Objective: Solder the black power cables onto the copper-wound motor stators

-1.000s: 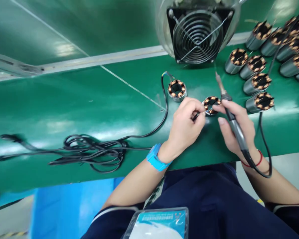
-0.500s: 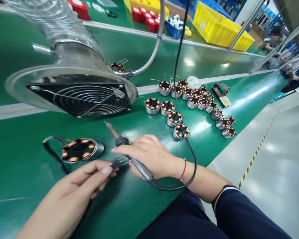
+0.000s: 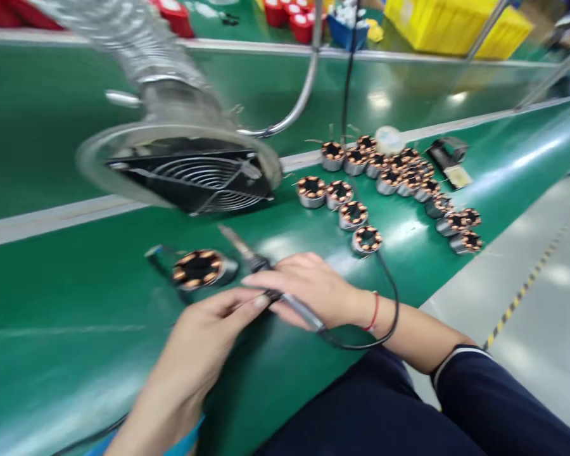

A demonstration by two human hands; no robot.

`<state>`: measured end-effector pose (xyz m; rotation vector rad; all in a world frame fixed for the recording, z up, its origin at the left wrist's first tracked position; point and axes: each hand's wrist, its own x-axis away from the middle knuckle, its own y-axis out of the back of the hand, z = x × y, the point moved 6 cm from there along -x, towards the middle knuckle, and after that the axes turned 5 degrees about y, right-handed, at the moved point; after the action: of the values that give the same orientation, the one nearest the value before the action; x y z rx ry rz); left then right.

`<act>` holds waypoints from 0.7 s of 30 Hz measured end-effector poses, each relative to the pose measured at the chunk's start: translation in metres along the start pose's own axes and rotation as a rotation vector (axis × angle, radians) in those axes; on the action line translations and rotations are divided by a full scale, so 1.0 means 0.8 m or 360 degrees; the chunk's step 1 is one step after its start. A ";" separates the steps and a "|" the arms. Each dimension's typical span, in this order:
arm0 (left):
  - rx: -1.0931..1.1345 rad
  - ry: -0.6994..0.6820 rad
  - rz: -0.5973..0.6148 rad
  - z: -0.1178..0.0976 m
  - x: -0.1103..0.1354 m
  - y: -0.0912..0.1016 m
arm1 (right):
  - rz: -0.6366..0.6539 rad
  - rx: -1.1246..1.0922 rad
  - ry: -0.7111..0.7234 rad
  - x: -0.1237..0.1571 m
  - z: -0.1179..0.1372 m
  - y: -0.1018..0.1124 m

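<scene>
My right hand [image 3: 320,285] is closed around a soldering iron [image 3: 304,310], its metal tip pointing up and to the left. Beside it, my left hand [image 3: 209,335] pinches the end of a black cable [image 3: 272,295] between thumb and fingers. The two hands meet at this cable end, and its thin wires are mostly hidden there. Just beyond my left hand lies a motor stator [image 3: 227,269] with copper windings, the iron's tip above and to its right. A dark lead with coloured wires [image 3: 156,252] curves at the stator's left side.
A fume extractor hood [image 3: 190,177] with a fan grille hangs over the green bench [image 3: 76,278]. Several stators [image 3: 354,215] stand to the right, near a black tool with a pale block [image 3: 456,176]. The iron's cord [image 3: 395,285] loops by my right wrist. Yellow bins [image 3: 456,28] stand behind.
The view has shifted, so the bench things sit further right and hood and bins higher. My hands have come closer together, and the wire ends visible before are now mostly covered.
</scene>
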<state>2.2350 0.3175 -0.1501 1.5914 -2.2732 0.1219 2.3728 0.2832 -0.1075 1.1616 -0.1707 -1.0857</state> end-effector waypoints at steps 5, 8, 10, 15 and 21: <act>0.0288 0.0313 0.0084 -0.009 0.012 -0.008 | -0.0188 -0.0073 0.0019 0.006 0.002 0.004; 0.0346 0.0373 0.0114 -0.007 0.013 -0.008 | -0.0245 -0.0047 0.0037 0.006 0.000 0.007; 0.0364 0.0398 0.0148 -0.005 0.014 -0.009 | -0.0277 -0.0028 0.0065 0.006 0.001 0.011; 0.0334 0.0345 0.0330 -0.005 0.018 -0.024 | -0.0363 -0.0045 -0.0023 0.009 0.000 0.014; 0.0069 0.0084 0.0233 -0.013 0.015 -0.032 | -0.0442 -0.0103 -0.0180 0.012 -0.003 0.007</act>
<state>2.2572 0.3003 -0.1394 1.4239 -2.3589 0.2497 2.3825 0.2771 -0.1079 1.0868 -0.0621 -1.3934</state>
